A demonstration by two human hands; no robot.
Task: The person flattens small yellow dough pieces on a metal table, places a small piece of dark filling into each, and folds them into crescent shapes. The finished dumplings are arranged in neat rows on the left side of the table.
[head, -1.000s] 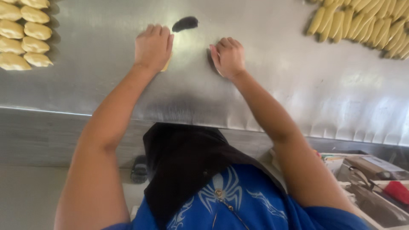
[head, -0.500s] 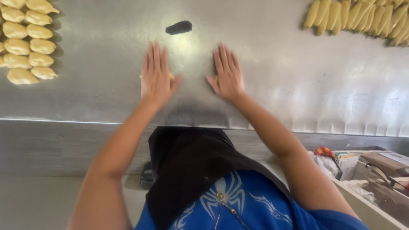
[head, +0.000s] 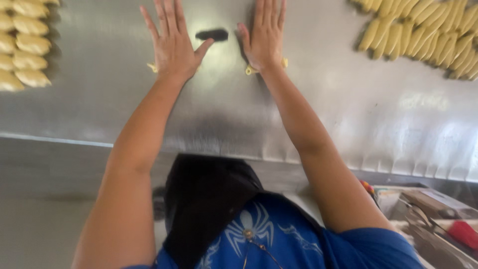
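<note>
Hands (head: 172,47) pushed further forward (palms flat), dough (head: 251,69) peeking out.

Dough pieces (head: 251,69) lie mostly hidden under both flat palms.

Two pale dough pieces on the steel table

One dough roll (head: 251,69) lay pressed under a palm, its ends poking out; the other dough piece (head: 151,67) barely showed.

Steel table (head: 318,114), dough pieces left (head: 25,47), rolled sticks right (head: 423,37), dark piece (head: 212,34)
</note>
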